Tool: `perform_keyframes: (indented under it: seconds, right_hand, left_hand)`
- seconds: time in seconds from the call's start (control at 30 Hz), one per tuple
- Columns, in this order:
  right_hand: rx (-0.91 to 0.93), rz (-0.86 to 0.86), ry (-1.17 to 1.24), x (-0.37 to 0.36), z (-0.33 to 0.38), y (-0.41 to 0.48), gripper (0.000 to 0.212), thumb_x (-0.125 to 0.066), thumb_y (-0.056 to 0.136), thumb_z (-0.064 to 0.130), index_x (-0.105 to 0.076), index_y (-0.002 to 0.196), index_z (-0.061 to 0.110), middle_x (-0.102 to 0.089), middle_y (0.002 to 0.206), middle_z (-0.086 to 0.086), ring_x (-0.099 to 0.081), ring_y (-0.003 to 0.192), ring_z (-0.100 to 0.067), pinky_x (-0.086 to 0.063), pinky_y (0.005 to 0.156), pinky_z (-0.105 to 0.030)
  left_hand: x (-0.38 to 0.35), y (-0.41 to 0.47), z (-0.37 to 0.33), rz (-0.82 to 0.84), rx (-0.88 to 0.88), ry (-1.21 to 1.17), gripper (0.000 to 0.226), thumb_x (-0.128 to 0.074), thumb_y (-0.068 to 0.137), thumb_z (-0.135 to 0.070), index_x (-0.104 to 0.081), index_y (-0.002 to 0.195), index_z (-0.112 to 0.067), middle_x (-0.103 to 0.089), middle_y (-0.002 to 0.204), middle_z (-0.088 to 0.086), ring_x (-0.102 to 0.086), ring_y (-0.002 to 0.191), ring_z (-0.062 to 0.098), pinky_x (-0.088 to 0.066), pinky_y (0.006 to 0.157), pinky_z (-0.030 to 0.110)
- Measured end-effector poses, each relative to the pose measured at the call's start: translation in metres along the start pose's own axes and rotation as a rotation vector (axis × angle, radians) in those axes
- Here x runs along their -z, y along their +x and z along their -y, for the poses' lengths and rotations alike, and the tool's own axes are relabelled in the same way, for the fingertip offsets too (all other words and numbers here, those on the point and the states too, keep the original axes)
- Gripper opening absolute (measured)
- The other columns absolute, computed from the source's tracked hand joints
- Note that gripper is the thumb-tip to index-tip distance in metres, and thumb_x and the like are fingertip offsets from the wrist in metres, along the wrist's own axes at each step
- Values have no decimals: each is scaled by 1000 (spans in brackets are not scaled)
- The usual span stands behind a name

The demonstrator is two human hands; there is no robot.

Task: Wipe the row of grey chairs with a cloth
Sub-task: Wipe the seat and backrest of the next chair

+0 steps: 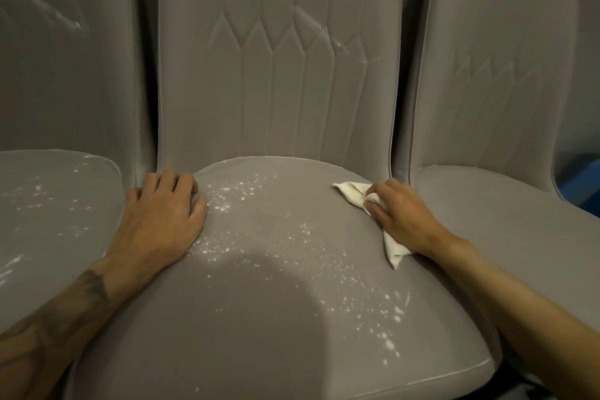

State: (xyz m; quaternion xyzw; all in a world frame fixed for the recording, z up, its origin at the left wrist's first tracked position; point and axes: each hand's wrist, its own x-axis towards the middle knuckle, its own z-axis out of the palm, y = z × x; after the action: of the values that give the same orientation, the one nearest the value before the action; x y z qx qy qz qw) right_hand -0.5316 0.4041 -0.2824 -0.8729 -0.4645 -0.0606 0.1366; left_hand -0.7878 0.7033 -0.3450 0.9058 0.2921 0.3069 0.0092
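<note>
Grey chairs [279,75] fill the head camera's view, three side by side with padded seats and tall stitched backs. The middle chair [279,318] sits straight ahead. Its seat is scattered with white specks [227,198], thickest near the back left and along the front right. A rounded shadow [269,286] darkens the front middle of that seat. The left chair [48,204] also carries white specks on its seat and pale streaks on its back. The right chair [506,237] has a seat that looks free of specks. A blue object [578,185] shows past its far side, too little of it in view to tell what it is.

The outer two chairs are cut off by the picture's edges, and all three backs run out of the top. The chair legs and the floor are not in view.

The left hand [162,214] rests palm down on the back left edge of the middle seat, grasping nothing, its fingertips bent slightly. Its forearm bears a dark tattoo [87,295].

The right hand [402,217] lies on the right edge of the same seat and grips a white cloth [352,193]. The cloth is bunched under the curled fingers. One corner sticks out ahead of the fingertips, and another trails out below the wrist, both lying on the seat.
</note>
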Motion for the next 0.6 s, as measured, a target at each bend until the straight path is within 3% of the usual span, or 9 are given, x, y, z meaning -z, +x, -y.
perform_keyframes:
  seconds: [0.07,0.17,0.23,0.3,0.4,0.53,0.6]
  right_hand:
    - [100,-13,54,-8,18,-16,23,-50,102,34,-59,117,20,-54,112,-4,-50,105,-25,-39,94,-38]
    - [300,83,145,-7,32,-54,23,-40,102,50,-52,116,36,-48,110,11,-46,101,-9,-38,90,-23]
    - [288,93,116,0,17,-52,23,-41,103,47,-54,117,34,-49,111,10,-47,103,-10,-38,93,-23]
    - [130,28,75,5,0,-37,22,-48,102,36,-59,116,23,-53,111,1,-50,104,-20,-40,95,-33]
    - [-20,-31,46,2,5,-27,21,-51,102,32,-60,113,17,-55,110,-5,-50,103,-26,-39,92,-37]
    - [236,9,134,-10,40,-70,23,-40,102,50,-52,113,35,-45,105,14,-44,96,-8,-38,87,-25]
    - [264,66,121,-3,36,-77,26,-35,102,54,-51,114,37,-44,106,16,-44,98,-6,-37,87,-21]
  left_hand:
    - [0,0,0,-5,2,-7,9,-47,104,-37,-49,103,-29,-48,106,-4,-26,95,11,-30,84,40]
    - [1,0,0,12,1,-9,11,-47,104,-38,-49,105,-28,-49,107,-2,-28,96,12,-34,85,42]
    - [3,0,0,25,1,-3,13,-48,104,-38,-51,106,-25,-52,110,2,-34,97,16,-34,85,42]
    - [5,-1,-2,26,0,1,14,-48,104,-37,-52,107,-24,-53,110,3,-40,100,20,-35,85,43]
    - [6,-2,-4,18,-15,3,12,-50,103,-34,-53,106,-22,-54,109,3,-40,99,20,-32,84,42]
    - [6,-2,-3,19,-5,-6,11,-51,103,-34,-52,105,-24,-54,108,3,-41,99,22,-34,84,44]
    - [5,-1,0,27,-6,4,13,-49,104,-36,-52,106,-24,-53,109,3,-38,98,19,-34,84,43]
